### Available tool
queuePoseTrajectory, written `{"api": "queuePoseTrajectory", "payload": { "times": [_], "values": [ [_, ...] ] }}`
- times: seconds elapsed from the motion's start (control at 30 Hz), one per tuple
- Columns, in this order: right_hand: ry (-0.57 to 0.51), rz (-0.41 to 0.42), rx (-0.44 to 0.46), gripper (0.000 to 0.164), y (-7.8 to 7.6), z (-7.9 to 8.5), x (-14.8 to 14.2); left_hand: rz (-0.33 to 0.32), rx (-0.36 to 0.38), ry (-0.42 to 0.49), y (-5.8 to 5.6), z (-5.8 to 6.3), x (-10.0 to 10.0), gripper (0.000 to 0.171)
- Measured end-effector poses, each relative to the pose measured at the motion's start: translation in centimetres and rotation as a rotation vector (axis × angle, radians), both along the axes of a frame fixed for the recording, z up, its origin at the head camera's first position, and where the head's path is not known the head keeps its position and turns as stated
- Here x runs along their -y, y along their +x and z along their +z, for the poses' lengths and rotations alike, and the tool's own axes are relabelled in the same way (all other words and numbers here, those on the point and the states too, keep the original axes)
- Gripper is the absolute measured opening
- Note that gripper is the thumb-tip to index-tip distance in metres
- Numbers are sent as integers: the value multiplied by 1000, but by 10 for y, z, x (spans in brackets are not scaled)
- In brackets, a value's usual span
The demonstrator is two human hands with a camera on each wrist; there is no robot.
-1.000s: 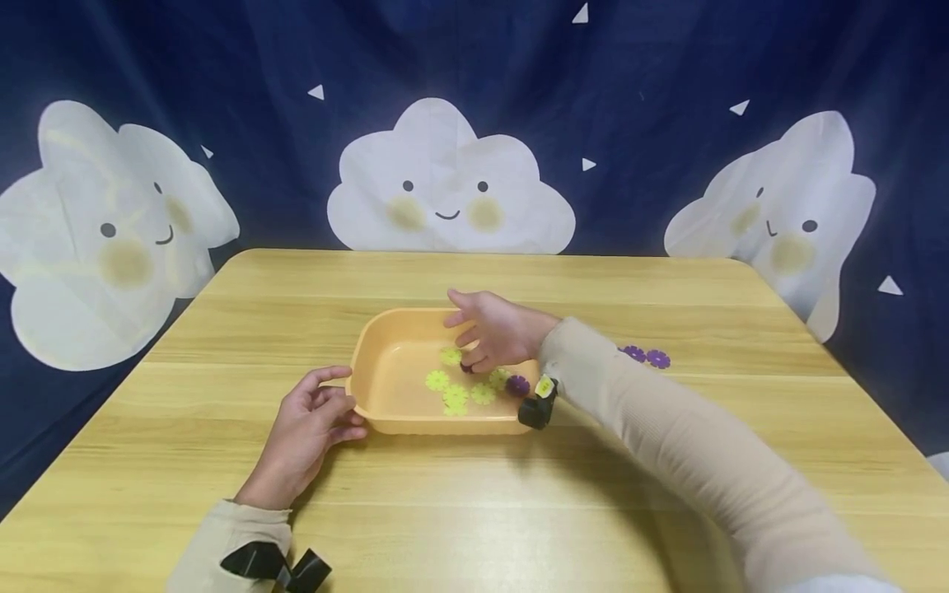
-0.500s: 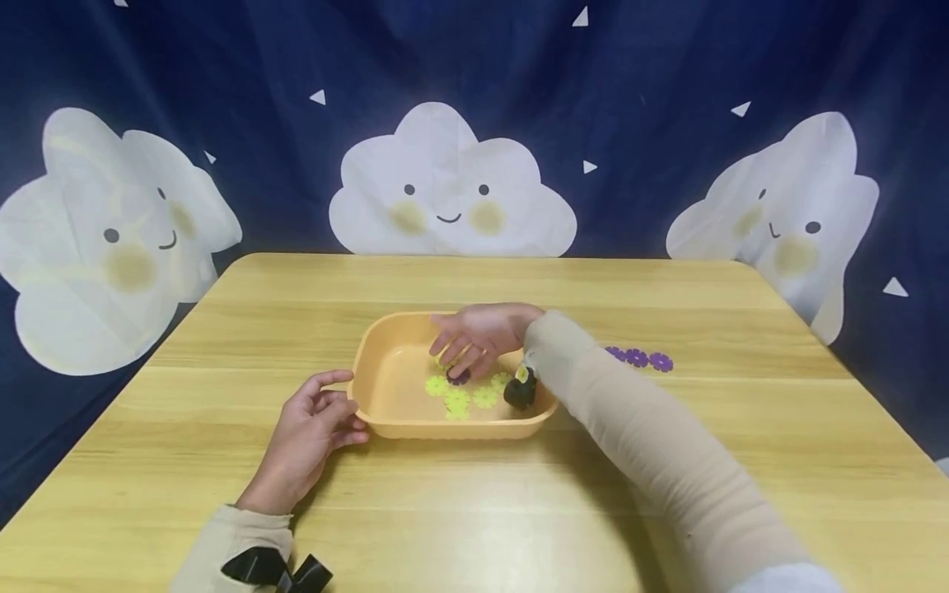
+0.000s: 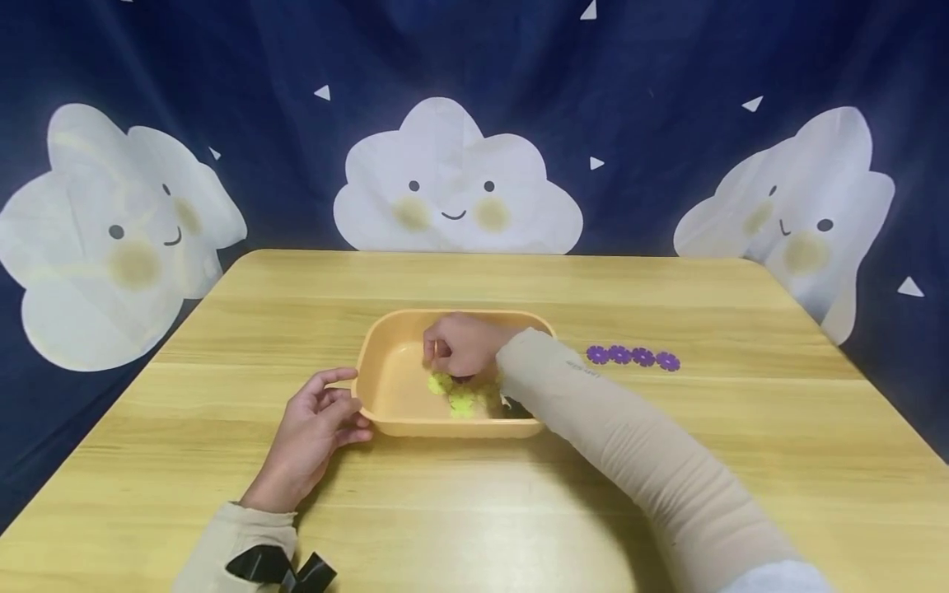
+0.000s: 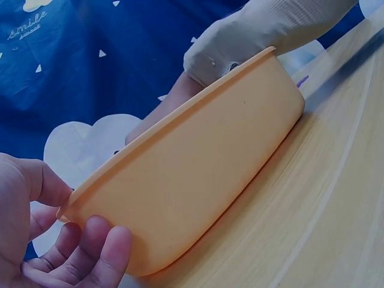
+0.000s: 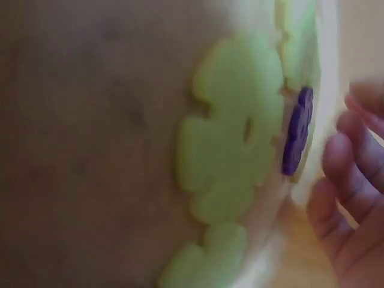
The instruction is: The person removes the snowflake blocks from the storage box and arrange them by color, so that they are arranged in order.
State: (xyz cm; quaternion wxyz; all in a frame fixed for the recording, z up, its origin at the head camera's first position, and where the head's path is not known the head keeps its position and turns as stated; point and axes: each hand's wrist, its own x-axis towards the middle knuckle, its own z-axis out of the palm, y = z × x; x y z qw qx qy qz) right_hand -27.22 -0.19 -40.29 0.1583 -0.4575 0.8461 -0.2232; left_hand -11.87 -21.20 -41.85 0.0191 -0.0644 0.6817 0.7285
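Observation:
My left hand (image 3: pixel 307 436) holds the left end of an orange plastic basin (image 3: pixel 445 428), thumb and fingers at its rim; the left wrist view shows this grip on the basin (image 4: pixel 192 162) closely. My right hand (image 3: pixel 467 342) is down inside the basin, back of the hand up and fingers bent downward. Yellow flower-shaped plastic discs (image 3: pixel 461 403) lie on the basin floor below it. Close to the right fingers (image 5: pixel 339 159) in the right wrist view is a purple flower-shaped disc (image 5: pixel 297 132), with a yellow disc (image 5: pixel 240 126) nearer the camera. Whether the right fingertips pinch anything, I cannot tell.
On the wooden table (image 3: pixel 474 511), right of the basin, several purple flower-shaped discs (image 3: pixel 619 354) lie in a row. The right sleeve (image 3: pixel 623 428) crosses over the basin's right end. A dark blue cloud-patterned curtain (image 3: pixel 638 66) hangs behind the table.
My right hand, earlier palm-sideways with spread fingers over the basin, has turned over and lowered its fingers inside. More of the purple row shows past the sleeve. The left hand keeps its hold.

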Motion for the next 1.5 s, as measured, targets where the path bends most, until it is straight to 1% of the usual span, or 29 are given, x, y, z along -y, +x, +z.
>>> {"api": "queuePoseTrajectory", "payload": {
  "times": [0.07,0.17,0.33,0.43,0.5,0.57,0.67,0.73,0.8,0.97,1.1,1.2,1.23,1.4,1.5],
  "values": [
    [-8,-8,-29,7,-2,0,-1,-1,-1,-4,0,0,0,41],
    [7,19,-58,6,-4,2,-4,-5,-5,-3,-1,0,1,42],
    [120,66,-112,7,-7,7,-9,-11,-17,0,-1,1,2,42],
    [192,53,-115,5,-9,10,-12,-7,-10,-1,-1,1,1,42],
    [211,20,-101,6,-8,12,-12,-4,-3,-3,-1,1,1,42],
    [193,1,-48,8,-6,12,-11,-3,0,-7,-1,1,0,42],
    [112,1,110,13,-4,12,-11,-6,3,-12,0,0,1,42],
    [59,26,227,15,-3,11,-12,-9,4,-15,-1,0,1,42],
    [11,49,313,18,-3,10,-11,-11,2,-16,-1,0,1,42],
    [-95,93,400,24,-4,5,-10,-10,-4,-14,-1,1,0,42],
    [-123,48,446,35,-5,1,-9,-11,1,-15,-2,2,0,41],
    [-108,13,429,40,-6,0,-10,-13,4,-13,-2,2,0,41],
    [-98,12,410,40,-6,-1,-10,-13,3,-11,-2,2,0,41],
    [-40,57,287,34,-8,-4,-8,-13,-2,-5,-2,1,0,41],
    [-10,65,248,31,-7,-5,-6,-12,-2,-3,-1,1,1,41]
  ]
}}
